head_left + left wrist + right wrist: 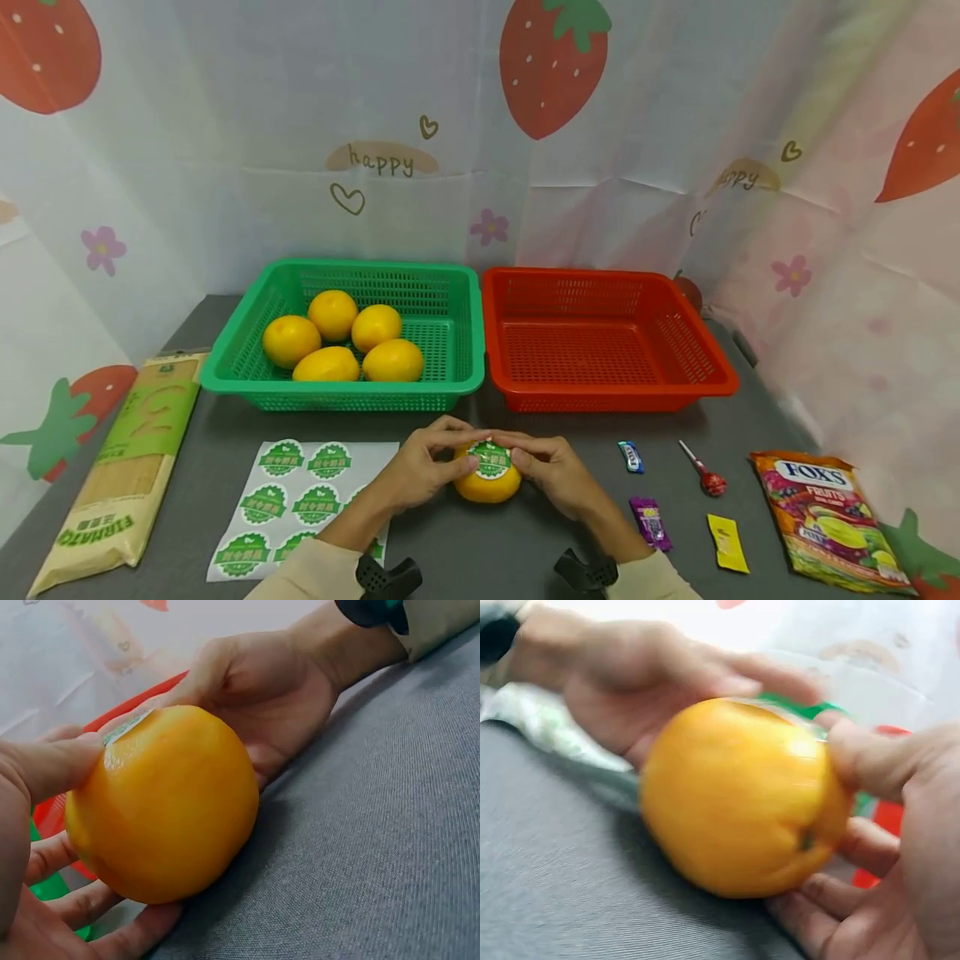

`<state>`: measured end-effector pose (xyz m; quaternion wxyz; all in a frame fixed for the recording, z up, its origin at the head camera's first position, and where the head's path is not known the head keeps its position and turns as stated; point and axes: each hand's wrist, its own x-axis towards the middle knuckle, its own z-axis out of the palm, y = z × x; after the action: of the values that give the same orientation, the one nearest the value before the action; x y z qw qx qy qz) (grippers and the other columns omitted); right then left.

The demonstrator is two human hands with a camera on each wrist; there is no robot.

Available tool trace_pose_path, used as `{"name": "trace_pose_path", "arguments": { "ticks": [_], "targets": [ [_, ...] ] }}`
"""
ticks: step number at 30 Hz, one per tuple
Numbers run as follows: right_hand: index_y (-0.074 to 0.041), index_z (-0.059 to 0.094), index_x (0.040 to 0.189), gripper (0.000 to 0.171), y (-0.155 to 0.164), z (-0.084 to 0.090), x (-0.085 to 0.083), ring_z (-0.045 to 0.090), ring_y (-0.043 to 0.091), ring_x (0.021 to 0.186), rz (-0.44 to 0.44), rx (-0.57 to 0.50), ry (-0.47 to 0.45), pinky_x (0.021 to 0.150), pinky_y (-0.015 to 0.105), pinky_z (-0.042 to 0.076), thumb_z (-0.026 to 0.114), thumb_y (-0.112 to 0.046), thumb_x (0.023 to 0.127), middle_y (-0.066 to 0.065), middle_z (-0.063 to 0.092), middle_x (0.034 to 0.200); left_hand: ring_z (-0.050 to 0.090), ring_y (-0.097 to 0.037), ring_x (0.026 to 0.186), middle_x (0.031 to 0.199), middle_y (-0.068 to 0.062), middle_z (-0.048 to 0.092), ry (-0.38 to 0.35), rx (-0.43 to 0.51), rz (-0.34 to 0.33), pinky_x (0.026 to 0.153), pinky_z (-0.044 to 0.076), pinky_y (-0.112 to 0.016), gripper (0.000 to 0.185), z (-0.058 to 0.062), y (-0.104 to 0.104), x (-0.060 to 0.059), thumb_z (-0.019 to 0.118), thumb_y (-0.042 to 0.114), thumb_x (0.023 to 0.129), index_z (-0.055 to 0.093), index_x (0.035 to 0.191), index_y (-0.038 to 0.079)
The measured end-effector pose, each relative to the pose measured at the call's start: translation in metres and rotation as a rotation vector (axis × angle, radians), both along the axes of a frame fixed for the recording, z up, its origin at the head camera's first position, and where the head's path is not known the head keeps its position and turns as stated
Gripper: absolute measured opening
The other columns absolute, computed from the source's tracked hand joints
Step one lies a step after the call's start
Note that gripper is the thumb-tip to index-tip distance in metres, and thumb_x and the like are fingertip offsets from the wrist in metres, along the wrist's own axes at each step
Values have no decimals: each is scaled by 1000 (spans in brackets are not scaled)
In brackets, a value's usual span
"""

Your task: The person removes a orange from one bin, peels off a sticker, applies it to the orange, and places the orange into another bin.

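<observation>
Fingers (450,437) of both hands wrap one orange (487,485) that sits on the grey desk (480,550), near its front edge. The left hand (420,471) cups the fruit from its side, thumb pressing the edge of a round green sticker (490,459) on top; the right hand (551,475) grasps the opposite side, its fingertips on the same sticker. Just left of the left fingers lies a sticker sheet (288,504). Beyond the fingers stand a green basket (450,385) holding five more oranges (341,337) and a red basket (720,379). To the right of the right fingers lie small sweets (649,521), a lollipop (705,475) and a candy bag (828,517). A spaghetti pack (123,475) lies far left.
</observation>
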<state>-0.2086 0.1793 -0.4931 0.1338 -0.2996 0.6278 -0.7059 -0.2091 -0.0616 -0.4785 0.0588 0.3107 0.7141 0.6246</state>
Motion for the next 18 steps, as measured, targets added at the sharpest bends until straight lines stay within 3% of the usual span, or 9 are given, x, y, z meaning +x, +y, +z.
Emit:
{"name": "trace_pose_path", "arguments": {
  "ticks": [4, 8, 13, 18],
  "targets": [
    [15, 49, 130, 36, 8, 5, -3, 52, 27, 121, -9, 6, -109, 93, 40, 46, 51, -3, 99, 27, 45, 138, 50, -27, 109, 115, -8, 56, 12, -36, 32, 91, 44, -35, 28, 1, 2, 1, 68, 10, 91, 70, 119, 5],
    [15, 56, 124, 33, 14, 17, -5, 58, 32, 113, -90, 85, -95, 86, 43, 50, 58, -3, 96, 29, 52, 130, 52, -22, 105, 111, 0, 57, 34, -104, 110, 91, 42, -41, 24, 4, 10, 3, 71, 16, 88, 72, 111, 13],
    [12, 62, 118, 27, 31, 50, -2, 62, 42, 103, -164, 179, 34, 79, 45, 53, 59, -2, 95, 30, 58, 121, 54, -15, 98, 105, 10, 56, 58, -202, 226, 87, 45, -38, 24, 6, 18, 8, 77, 26, 81, 67, 103, 22],
    [13, 64, 112, 21, 66, 98, -3, 65, 39, 90, -298, 135, 262, 75, 42, 55, 56, 2, 96, 22, 66, 108, 55, -16, 92, 105, 10, 56, 75, -201, 238, 79, 48, -33, 28, 6, 21, 10, 79, 25, 78, 66, 103, 21]
  ]
}}
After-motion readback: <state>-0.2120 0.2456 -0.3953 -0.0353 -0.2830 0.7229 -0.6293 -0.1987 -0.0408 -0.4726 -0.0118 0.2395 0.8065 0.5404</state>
